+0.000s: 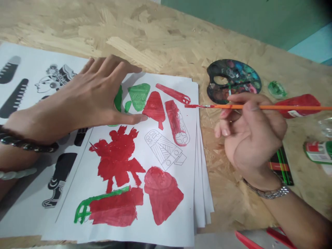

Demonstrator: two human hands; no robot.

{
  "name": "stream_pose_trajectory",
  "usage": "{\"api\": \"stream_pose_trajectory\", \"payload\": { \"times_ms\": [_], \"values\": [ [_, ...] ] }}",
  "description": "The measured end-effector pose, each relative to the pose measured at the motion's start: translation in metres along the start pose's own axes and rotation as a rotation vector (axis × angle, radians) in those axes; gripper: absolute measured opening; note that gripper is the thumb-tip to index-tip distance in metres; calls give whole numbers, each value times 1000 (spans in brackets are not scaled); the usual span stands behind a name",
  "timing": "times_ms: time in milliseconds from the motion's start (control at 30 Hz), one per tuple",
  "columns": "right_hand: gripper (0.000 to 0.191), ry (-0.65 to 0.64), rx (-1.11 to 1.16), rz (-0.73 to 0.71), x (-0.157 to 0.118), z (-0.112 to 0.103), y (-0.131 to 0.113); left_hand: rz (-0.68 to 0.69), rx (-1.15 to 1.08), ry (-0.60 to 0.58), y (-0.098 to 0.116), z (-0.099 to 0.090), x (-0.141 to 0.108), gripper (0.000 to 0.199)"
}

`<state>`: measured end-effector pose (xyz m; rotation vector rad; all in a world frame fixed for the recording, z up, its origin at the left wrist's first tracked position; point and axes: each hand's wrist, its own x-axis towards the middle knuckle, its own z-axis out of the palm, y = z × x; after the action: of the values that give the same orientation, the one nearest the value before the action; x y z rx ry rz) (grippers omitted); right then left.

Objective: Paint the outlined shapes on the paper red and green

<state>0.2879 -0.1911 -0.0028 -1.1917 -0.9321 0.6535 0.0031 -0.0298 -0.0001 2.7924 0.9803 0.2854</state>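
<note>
My right hand (251,131) grips a thin paintbrush (230,107) with an orange handle. The brush's red-wet tip points left and hovers at or just above the right edge of a white sheet (121,214); whether it touches I cannot tell. Printed figure parts on that sheet are painted red and green. A half-red oblong shape (176,121) lies just below the tip, and an outlined, unpainted shape (164,148) is left of it. My left hand (103,90) rests on the paper with fingers spread, thumb beside a red bell-like shape (155,107), holding nothing.
A dark paint palette (233,64) with mixed colours lies beyond my right hand, near a small green-smeared lid (277,89). A red bottle (308,103) and a green-labelled container (317,151) are at the right. Red-handled scissors (249,240) show at the lower edge.
</note>
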Motion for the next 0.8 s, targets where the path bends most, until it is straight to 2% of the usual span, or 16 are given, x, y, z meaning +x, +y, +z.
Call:
{"api": "stream_pose_trajectory", "payload": {
  "times_ms": [100, 433, 567, 700, 800],
  "values": [
    [13, -68, -28, 9, -1, 1, 1, 24, 21, 35, -3, 2, 0, 125],
    [18, -226, -21, -32, -1, 2, 0, 84, 53, 68, -7, 1, -4, 100],
    [14, -183, -9, -53, -1, 10, -5, 57, 45, 14, -2, -6, -6, 95],
    [39, -197, -92, -43, 2, 17, -9, 81, 44, 39, 0, -10, -11, 85],
    [31, -212, -73, 6, 7, 20, -7, 101, 56, 27, -3, -12, -15, 82]
  ]
}}
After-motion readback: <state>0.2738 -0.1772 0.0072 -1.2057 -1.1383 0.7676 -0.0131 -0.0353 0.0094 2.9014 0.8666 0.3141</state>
